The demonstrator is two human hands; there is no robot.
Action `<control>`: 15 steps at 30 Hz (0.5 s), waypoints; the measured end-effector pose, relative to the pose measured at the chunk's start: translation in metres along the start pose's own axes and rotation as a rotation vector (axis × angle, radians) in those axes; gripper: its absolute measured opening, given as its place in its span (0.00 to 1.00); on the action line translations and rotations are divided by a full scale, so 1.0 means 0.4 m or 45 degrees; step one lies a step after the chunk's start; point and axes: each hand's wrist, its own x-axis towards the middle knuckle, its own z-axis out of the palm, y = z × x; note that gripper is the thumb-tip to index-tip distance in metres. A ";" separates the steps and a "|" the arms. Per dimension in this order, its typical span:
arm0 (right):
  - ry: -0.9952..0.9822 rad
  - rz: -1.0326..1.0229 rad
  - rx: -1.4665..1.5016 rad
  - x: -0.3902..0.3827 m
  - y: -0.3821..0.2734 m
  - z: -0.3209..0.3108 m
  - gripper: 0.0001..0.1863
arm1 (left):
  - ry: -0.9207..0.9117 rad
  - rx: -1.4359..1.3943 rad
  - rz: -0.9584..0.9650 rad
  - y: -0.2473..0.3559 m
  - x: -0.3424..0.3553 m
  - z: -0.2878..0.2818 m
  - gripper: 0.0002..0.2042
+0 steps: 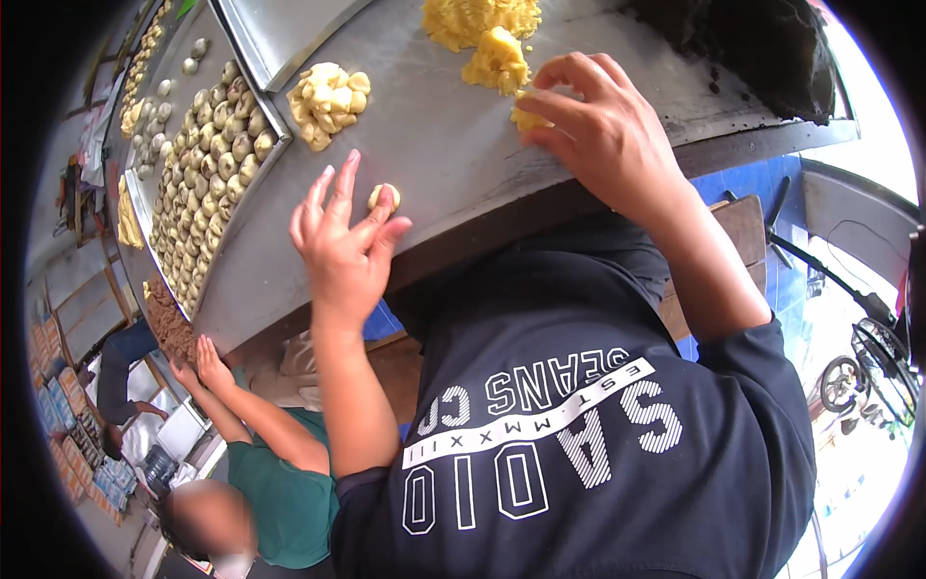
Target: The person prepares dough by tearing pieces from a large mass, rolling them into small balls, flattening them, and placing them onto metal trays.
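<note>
With many rounded pieces (220,152) apparently finished and yellow dough (475,21) remaining, the spread-fingered left hand (338,246) touches 1 ball (374,198) while the right hand (612,140) pinches a yellow lump (524,121).

Right hand (603,135) kinda hides its yellow lump (527,118), left hand (338,236) partly covers a dough ball (374,199) near the table (453,145)'s front edge. Yellow heap (473,21) gets cropped up top; co-worker's face (207,516) is blurred.

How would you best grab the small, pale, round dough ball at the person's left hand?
Probably pinched gently by opposite sides at its widest part, coming from above: the small, pale, round dough ball has no handle, and the grey metal table seems to block its underside.
</note>
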 end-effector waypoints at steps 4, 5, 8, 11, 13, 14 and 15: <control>-0.225 0.011 -0.075 -0.011 -0.024 0.006 0.13 | 0.353 -0.132 0.178 -0.001 0.204 0.013 0.16; -0.228 -0.007 -0.066 0.001 -0.031 0.010 0.13 | 0.629 -0.256 0.166 0.022 0.254 0.052 0.18; -0.073 0.016 -0.048 0.034 -0.033 0.022 0.11 | 0.750 0.001 0.357 0.027 0.301 0.160 0.18; -0.032 0.110 -0.119 0.041 -0.004 0.028 0.10 | 0.620 0.140 0.325 0.043 0.293 0.158 0.16; -0.099 0.029 -0.064 0.048 -0.005 0.030 0.09 | 0.648 0.040 0.233 0.031 0.298 0.165 0.15; -0.106 0.026 -0.063 0.044 -0.006 0.030 0.09 | 0.676 -0.052 0.143 0.026 0.295 0.168 0.14; -0.102 -0.065 -0.099 0.043 0.002 0.028 0.06 | 0.677 -0.056 0.144 0.039 0.281 0.164 0.14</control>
